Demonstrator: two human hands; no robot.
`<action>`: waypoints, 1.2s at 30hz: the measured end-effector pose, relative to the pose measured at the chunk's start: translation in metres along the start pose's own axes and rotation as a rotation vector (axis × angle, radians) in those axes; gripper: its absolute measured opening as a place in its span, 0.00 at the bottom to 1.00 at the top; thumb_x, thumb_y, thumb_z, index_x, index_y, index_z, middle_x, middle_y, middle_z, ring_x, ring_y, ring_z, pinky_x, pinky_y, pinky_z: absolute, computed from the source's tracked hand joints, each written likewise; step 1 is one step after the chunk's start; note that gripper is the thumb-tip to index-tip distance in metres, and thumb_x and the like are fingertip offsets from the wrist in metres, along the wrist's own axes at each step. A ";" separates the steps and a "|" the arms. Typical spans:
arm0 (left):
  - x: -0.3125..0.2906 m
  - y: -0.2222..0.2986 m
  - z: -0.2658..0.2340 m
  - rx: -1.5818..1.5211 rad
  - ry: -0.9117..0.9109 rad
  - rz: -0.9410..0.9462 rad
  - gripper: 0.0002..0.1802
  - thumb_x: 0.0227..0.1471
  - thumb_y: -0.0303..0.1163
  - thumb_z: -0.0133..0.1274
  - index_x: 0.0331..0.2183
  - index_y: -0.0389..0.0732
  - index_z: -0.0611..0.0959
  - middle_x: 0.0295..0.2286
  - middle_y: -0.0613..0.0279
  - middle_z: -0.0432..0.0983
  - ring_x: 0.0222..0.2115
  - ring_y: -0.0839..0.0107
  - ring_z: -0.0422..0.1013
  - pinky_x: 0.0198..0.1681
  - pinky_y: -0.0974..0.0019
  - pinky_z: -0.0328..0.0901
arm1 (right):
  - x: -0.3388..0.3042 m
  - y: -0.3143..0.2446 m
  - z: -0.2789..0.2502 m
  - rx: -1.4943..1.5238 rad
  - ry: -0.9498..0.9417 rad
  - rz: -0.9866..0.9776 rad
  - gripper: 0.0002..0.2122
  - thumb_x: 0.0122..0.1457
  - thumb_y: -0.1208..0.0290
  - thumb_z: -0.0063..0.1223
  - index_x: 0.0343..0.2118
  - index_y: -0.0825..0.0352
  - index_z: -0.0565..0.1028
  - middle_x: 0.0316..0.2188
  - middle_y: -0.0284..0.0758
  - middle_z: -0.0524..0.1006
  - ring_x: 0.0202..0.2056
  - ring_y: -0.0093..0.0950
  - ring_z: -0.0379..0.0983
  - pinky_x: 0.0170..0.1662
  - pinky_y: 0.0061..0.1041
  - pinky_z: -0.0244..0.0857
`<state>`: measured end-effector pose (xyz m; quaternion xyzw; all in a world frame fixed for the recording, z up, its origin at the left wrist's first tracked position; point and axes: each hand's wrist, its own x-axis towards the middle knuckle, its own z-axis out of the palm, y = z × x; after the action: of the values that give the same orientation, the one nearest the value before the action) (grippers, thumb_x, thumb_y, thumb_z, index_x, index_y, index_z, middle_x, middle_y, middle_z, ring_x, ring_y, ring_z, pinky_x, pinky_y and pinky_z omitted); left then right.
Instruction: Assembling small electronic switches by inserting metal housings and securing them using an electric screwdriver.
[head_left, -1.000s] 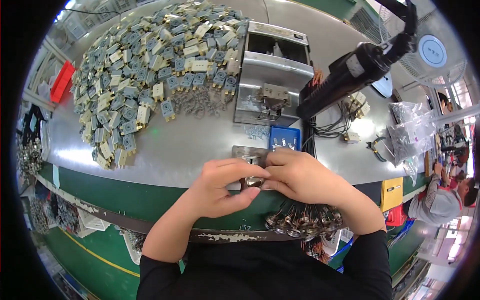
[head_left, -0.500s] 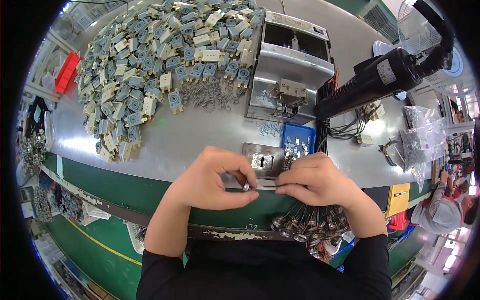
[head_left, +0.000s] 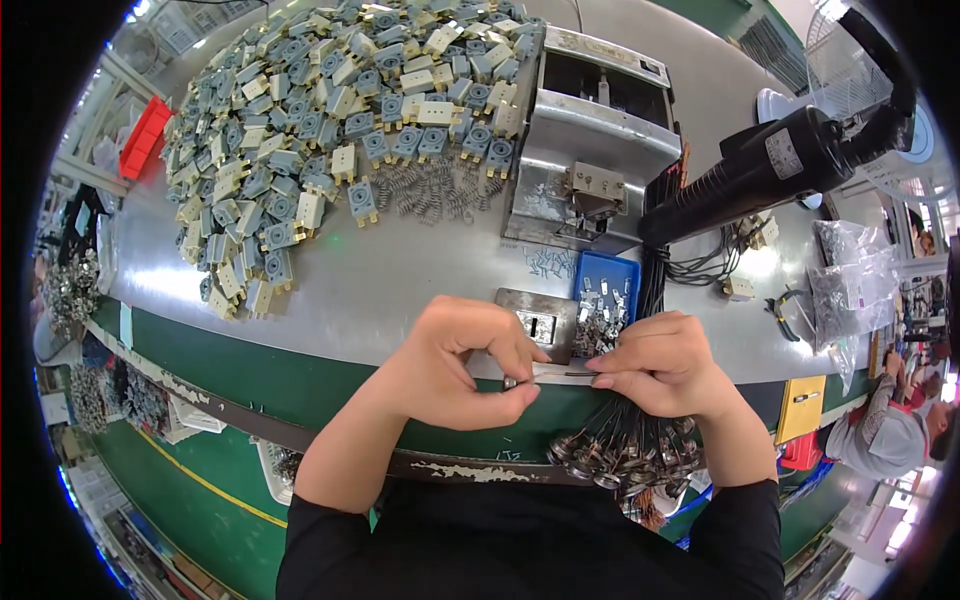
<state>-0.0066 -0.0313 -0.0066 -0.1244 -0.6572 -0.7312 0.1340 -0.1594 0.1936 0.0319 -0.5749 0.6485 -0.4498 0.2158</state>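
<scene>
My left hand [head_left: 470,362] pinches a small round metal part [head_left: 511,382] between thumb and fingertips. From that part a thin wire with a pale section [head_left: 560,373] runs across to my right hand [head_left: 655,365]. Thumb and forefinger of the right hand are closed on the wire's dark end. Both hands are over the table's front edge, just in front of a metal block [head_left: 508,298] with a slotted top. Beside the block, a blue tray [head_left: 634,268] holds small metal pieces. Under my right hand hangs a bundle of dark wires with round metal ends [head_left: 610,450].
A heap of grey and cream switch-like housings [head_left: 290,140] covers the back left, with loose springs [head_left: 430,190] before it. A metal press-like machine [head_left: 600,130] and a black cylindrical tube [head_left: 740,175] stand behind the tray. Pliers [head_left: 783,312] lie right. A person [head_left: 885,430] sits far right.
Both hands have shifted a little to the right, still gripping the part and its wire. More of the pale wire section shows between them. The whole view has also moved slightly.
</scene>
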 end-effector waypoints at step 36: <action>-0.002 0.015 0.004 -0.231 -0.141 -0.397 0.22 0.63 0.22 0.54 0.57 0.25 0.74 0.31 0.51 0.86 0.37 0.69 0.84 0.41 0.68 0.74 | 0.032 -0.022 -0.004 0.028 -0.036 -0.084 0.04 0.53 0.76 0.67 0.32 0.66 0.84 0.18 0.33 0.74 0.19 0.30 0.68 0.22 0.28 0.58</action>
<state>0.0003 -0.0292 0.0068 -0.0582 -0.5883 -0.8031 -0.0737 -0.1581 0.1667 0.0600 -0.6063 0.6136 -0.4572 0.2164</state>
